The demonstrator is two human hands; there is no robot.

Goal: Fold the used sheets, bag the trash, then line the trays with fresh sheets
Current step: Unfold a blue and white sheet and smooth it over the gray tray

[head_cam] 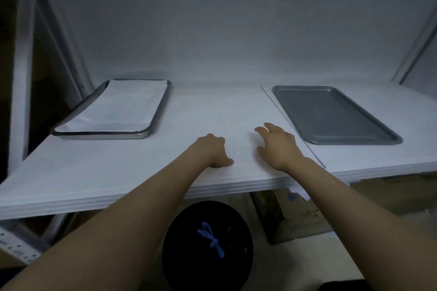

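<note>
Left hand (214,151) fingers clenched, right hand (279,146) fingers released, both on smooth white sheet (236,111).

a single head-worn wide-angle view looks forward and down from close above the counter (118,172), toward the back wall (224,19).

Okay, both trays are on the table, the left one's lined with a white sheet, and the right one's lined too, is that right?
Not quite. The right tray is bare grey metal with no sheet in it. Only the left tray is lined with a white sheet. Both do sit on the table, as the head view shows.
</note>
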